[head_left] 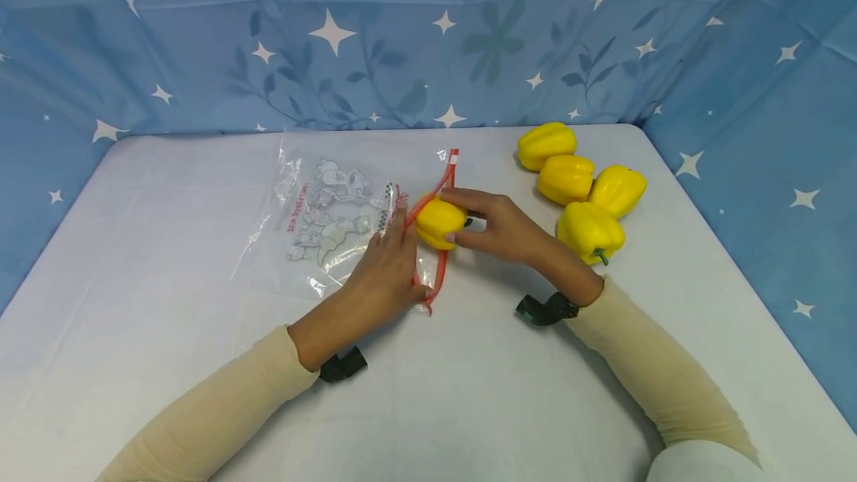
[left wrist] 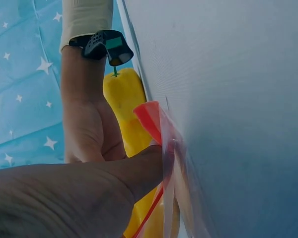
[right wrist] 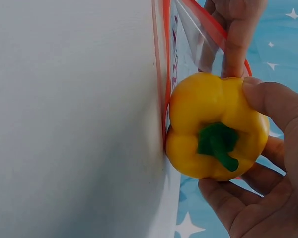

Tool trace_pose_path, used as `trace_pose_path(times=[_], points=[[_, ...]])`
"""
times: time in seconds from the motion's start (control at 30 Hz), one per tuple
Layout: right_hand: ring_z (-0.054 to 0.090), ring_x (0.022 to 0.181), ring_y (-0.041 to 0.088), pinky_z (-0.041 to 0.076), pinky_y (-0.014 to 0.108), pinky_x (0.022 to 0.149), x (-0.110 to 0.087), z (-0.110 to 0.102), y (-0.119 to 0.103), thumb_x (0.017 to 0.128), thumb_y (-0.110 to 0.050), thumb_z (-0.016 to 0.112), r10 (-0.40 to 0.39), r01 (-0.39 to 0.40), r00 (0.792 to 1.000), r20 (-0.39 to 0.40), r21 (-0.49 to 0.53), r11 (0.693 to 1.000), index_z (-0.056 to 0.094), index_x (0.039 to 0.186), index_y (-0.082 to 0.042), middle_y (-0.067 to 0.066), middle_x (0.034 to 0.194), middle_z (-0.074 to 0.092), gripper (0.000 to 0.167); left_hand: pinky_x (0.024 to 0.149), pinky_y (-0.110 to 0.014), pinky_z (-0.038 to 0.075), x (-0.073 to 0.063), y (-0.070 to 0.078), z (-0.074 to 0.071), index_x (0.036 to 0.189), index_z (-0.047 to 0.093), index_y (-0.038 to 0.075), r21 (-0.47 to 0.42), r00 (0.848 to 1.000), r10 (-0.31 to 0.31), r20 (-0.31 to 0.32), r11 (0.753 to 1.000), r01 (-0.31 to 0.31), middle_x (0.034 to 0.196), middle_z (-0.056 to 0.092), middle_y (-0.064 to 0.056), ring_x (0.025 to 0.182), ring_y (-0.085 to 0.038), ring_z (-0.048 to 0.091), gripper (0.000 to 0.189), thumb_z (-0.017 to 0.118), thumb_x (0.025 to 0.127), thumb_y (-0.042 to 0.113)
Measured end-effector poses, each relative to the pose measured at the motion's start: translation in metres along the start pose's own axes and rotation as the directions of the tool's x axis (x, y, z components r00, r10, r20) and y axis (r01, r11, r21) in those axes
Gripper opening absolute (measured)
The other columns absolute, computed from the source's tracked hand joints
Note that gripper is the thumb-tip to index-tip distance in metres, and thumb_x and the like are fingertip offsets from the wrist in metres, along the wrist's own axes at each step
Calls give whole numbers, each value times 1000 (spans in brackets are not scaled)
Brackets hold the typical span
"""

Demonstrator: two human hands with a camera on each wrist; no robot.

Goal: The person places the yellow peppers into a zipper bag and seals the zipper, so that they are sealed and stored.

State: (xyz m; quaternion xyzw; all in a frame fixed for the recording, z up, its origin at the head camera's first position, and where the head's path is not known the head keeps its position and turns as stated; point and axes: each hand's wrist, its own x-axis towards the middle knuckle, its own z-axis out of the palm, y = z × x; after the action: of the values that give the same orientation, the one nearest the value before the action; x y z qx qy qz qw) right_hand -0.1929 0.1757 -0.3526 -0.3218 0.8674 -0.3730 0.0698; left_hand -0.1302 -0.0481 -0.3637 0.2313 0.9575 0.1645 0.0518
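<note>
A clear plastic zip bag with a red-edged mouth and printed cartoon figures lies flat on the table, its mouth facing right. My left hand grips the mouth, fingers at the raised red edge and thumb low at the near corner. In the right wrist view, fingers of that hand hook over the red rim. My right hand holds a yellow bell pepper between thumb and fingers. The pepper sits at the bag's mouth, its green stem pointing away from the bag.
Several more yellow bell peppers are grouped at the back right of the white table. A blue curtain with white stars hangs along the back and right side. Dark wrist cameras are strapped to both wrists.
</note>
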Motion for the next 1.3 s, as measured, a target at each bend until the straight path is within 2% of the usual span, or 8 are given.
trace_pose_path(times=[0.2,0.33,0.47,0.6,0.8,0.93,1.1,1.3], points=[[45,130,18,41,38,104,6,3,1,88,-24,75,26,-26,999,-26,17,1000,45,146,-12,3,146,46,67,114,-50,21,-1,1,1,149,19,-10,0,1000,5,-10,1000,-5,159,-2,-26,142,-36,24,111,85,74,38],[50,124,21,45,38,100,9,4,1,83,-24,79,75,-72,994,-84,39,997,46,144,-6,7,141,48,71,113,-51,22,-1,2,1,149,19,-11,12,1000,18,-17,1000,-18,159,-3,-26,143,-36,22,111,85,74,38],[56,114,23,50,37,94,12,6,-1,81,-29,81,174,-171,972,-157,36,985,49,141,-7,8,136,52,72,113,-50,23,-1,2,2,148,20,-11,18,999,32,-31,999,-31,158,-1,-26,143,-36,21,110,85,74,35],[59,111,24,51,37,91,11,7,-2,81,-32,80,259,-252,948,-187,58,966,51,140,-8,8,136,53,70,112,-51,24,-1,2,3,148,20,-12,26,998,40,-43,999,-39,158,2,-27,143,-36,21,110,86,74,35],[57,117,21,48,37,96,7,5,4,88,-27,74,272,-235,949,-157,220,947,58,135,-11,3,131,59,52,112,-51,26,-2,3,4,146,24,-14,45,997,49,-51,998,-47,157,5,-30,142,-37,22,106,85,75,36],[56,120,19,47,36,98,6,5,9,89,-26,72,285,-232,946,-157,288,929,61,132,-13,2,128,62,47,112,-51,25,-3,4,2,148,19,-13,34,998,40,-46,999,-38,158,1,-28,143,-36,19,109,85,75,35],[55,121,18,46,33,99,10,9,6,90,-26,72,329,-262,931,-159,337,904,58,136,-12,3,131,61,51,114,-50,22,-3,3,1,150,13,-10,15,999,18,-30,1000,-17,159,-6,-24,144,-34,17,112,84,76,34],[52,125,17,44,32,100,16,17,1,90,-25,72,367,-279,914,-175,387,879,56,138,-12,3,133,59,52,113,-51,21,-3,3,0,151,11,-10,17,1000,11,-29,1000,-11,159,-6,-23,146,-33,8,113,84,76,32]])
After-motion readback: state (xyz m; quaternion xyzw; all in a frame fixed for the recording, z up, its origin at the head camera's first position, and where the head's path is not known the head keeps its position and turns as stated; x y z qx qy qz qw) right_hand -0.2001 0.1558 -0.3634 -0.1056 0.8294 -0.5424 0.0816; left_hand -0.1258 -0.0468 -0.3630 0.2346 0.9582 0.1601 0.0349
